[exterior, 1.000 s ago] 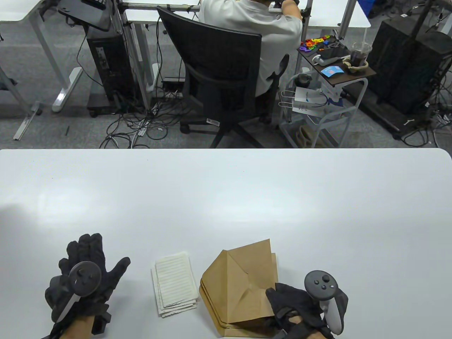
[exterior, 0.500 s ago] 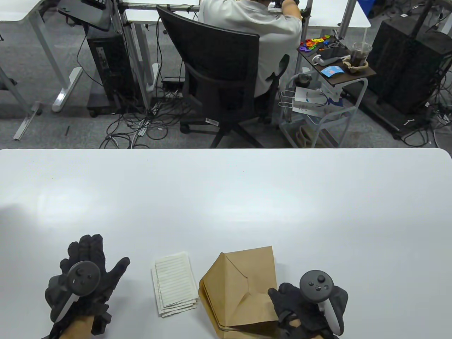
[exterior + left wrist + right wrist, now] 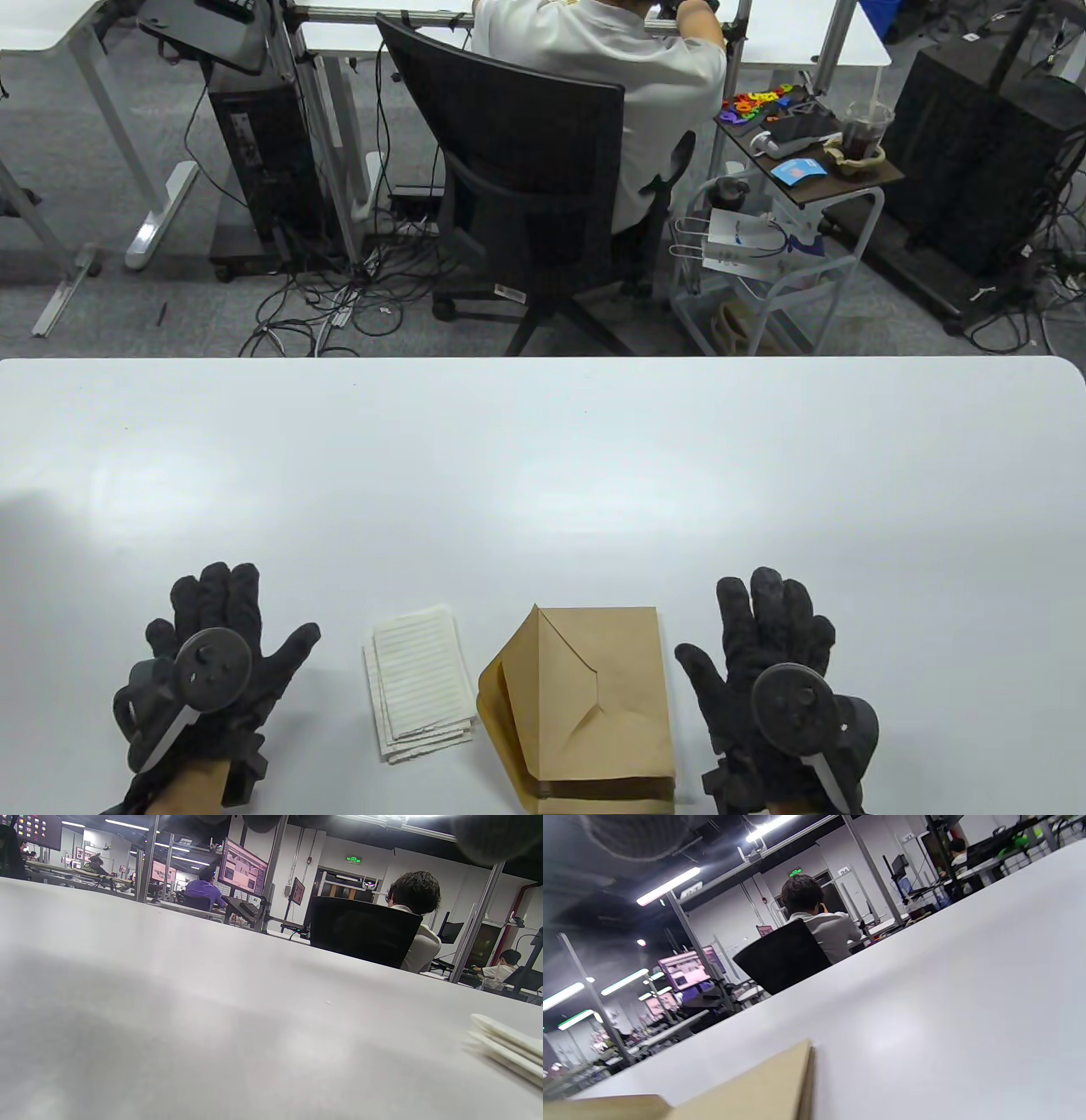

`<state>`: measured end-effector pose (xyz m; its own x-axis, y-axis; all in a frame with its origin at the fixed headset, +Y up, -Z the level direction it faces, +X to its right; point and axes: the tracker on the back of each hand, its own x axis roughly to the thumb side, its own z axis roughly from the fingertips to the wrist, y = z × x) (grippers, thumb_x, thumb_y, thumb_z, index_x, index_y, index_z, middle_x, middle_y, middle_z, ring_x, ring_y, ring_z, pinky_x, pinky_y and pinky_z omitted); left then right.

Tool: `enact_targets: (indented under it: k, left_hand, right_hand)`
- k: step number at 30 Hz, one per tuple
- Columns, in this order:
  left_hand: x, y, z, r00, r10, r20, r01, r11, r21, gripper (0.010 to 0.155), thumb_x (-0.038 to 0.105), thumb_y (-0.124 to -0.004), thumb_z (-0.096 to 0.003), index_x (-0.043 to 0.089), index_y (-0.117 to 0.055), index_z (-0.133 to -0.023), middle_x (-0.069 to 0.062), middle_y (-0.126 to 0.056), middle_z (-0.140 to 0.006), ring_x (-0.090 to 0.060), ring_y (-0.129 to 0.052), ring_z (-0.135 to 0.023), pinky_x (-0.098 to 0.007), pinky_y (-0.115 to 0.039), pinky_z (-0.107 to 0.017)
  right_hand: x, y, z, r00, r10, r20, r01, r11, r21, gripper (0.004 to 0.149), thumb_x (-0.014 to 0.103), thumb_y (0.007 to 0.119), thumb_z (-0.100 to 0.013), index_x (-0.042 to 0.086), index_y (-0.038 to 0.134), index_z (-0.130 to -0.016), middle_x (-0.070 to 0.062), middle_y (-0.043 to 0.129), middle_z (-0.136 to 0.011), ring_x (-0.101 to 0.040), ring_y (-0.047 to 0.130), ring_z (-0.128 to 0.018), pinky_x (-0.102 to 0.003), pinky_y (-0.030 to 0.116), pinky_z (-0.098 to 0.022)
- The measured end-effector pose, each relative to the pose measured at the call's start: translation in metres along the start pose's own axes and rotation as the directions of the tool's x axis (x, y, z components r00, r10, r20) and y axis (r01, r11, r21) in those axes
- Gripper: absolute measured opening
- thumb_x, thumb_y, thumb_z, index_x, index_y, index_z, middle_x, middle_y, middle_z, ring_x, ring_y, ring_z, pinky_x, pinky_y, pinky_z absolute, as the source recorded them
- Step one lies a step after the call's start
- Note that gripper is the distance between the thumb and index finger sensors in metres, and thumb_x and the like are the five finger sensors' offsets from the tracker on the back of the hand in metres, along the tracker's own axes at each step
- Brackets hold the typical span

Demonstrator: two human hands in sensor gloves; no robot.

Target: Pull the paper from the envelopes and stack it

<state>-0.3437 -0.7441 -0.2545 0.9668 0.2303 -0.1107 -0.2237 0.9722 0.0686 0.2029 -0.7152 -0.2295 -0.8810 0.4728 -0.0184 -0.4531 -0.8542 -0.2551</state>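
A stack of brown envelopes (image 3: 594,713) lies near the table's front edge, the top one with its flap open to the left. Its corner shows in the right wrist view (image 3: 763,1090). A small stack of lined white paper sheets (image 3: 422,683) lies just left of it, and its edge shows in the left wrist view (image 3: 509,1052). My left hand (image 3: 216,654) rests flat on the table, fingers spread, left of the paper. My right hand (image 3: 764,645) rests flat, fingers spread, right of the envelopes. Both hands are empty.
The white table (image 3: 543,475) stretches far beyond the hands. Behind its far edge a person sits in a black office chair (image 3: 526,187), with a small cart (image 3: 789,221) to the right.
My right hand let go of the top envelope, moved right and flattened on the table. The envelope settled square on the stack. My left hand barely moved.
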Motion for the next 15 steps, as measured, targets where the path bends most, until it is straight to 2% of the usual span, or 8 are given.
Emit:
enact_targets:
  k: [4,5,7,8,9,11,15]
  left_hand:
    - [0.001,0.000,0.000,1.000,-0.007,0.007,0.007,1.000,-0.005,0.103,0.083,-0.067,-0.0457,0.023,-0.031,-0.121,-0.011,-0.032,-0.125,-0.050,-0.030,-0.118,-0.077,-0.033,-0.074]
    - [0.001,0.000,0.000,1.000,-0.021,0.010,0.021,1.000,-0.002,0.103,0.083,-0.067,-0.0456,0.023,-0.030,-0.121,-0.012,-0.031,-0.125,-0.050,-0.029,-0.118,-0.077,-0.032,-0.074]
    - [0.002,0.000,-0.001,0.999,-0.050,0.011,0.050,0.999,-0.003,0.104,0.084,-0.067,-0.0454,0.024,-0.030,-0.121,-0.012,-0.030,-0.126,-0.051,-0.026,-0.117,-0.078,-0.031,-0.073]
    - [0.002,0.000,-0.001,0.999,-0.052,0.006,0.052,0.999,-0.005,0.104,0.084,-0.067,-0.0454,0.023,-0.030,-0.121,-0.013,-0.030,-0.125,-0.055,-0.027,-0.115,-0.078,-0.031,-0.072]
    - [0.001,-0.001,-0.002,0.999,-0.047,-0.004,0.047,0.999,-0.016,0.105,0.084,-0.067,-0.0451,0.022,-0.029,-0.121,-0.015,-0.029,-0.125,-0.060,-0.027,-0.113,-0.080,-0.032,-0.070]
    - [-0.001,-0.004,-0.002,1.000,-0.015,-0.021,0.014,0.998,-0.054,0.106,0.084,-0.067,-0.0452,0.022,-0.027,-0.121,-0.016,-0.027,-0.124,-0.062,-0.025,-0.111,-0.080,-0.030,-0.070]
    - [-0.002,-0.006,-0.002,0.998,-0.063,-0.023,0.061,0.996,-0.067,0.106,0.084,-0.066,-0.0456,0.022,-0.026,-0.121,-0.015,-0.025,-0.125,-0.059,-0.023,-0.113,-0.080,-0.029,-0.070]
  right_hand:
    - [-0.008,0.000,-0.006,0.996,0.079,-0.039,-0.080,0.996,-0.031,0.088,0.065,0.071,-0.035,0.042,0.027,-0.108,0.008,0.007,-0.118,-0.031,-0.001,-0.110,-0.060,0.002,-0.074]
    - [-0.011,0.003,-0.009,0.993,0.097,-0.062,-0.098,0.995,-0.010,0.088,0.065,0.071,-0.035,0.042,0.028,-0.108,0.009,0.007,-0.119,-0.031,0.000,-0.110,-0.061,0.002,-0.074]
    - [-0.019,0.013,-0.015,0.981,0.145,-0.128,-0.132,0.986,0.105,0.088,0.067,0.071,-0.035,0.042,0.030,-0.109,0.011,0.011,-0.118,-0.032,0.000,-0.110,-0.061,0.003,-0.073]
    - [-0.023,0.019,-0.016,0.975,0.167,-0.148,-0.141,0.975,0.171,0.088,0.067,0.071,-0.034,0.042,0.031,-0.108,0.012,0.010,-0.117,-0.032,0.000,-0.109,-0.061,0.004,-0.073]
    - [-0.024,0.022,-0.016,0.973,0.176,-0.149,-0.146,0.971,0.190,0.088,0.067,0.070,-0.034,0.042,0.030,-0.108,0.013,0.009,-0.117,-0.031,0.000,-0.109,-0.061,0.004,-0.073]
    - [-0.021,0.025,-0.015,0.973,0.197,-0.121,-0.174,0.968,0.180,0.088,0.067,0.071,-0.034,0.041,0.032,-0.109,0.012,0.010,-0.117,-0.031,0.001,-0.109,-0.061,0.005,-0.073]
    - [-0.008,0.024,-0.009,0.977,0.206,-0.055,-0.196,0.970,0.146,0.088,0.067,0.070,-0.034,0.040,0.032,-0.109,0.009,0.012,-0.118,-0.032,0.005,-0.110,-0.061,0.008,-0.074]
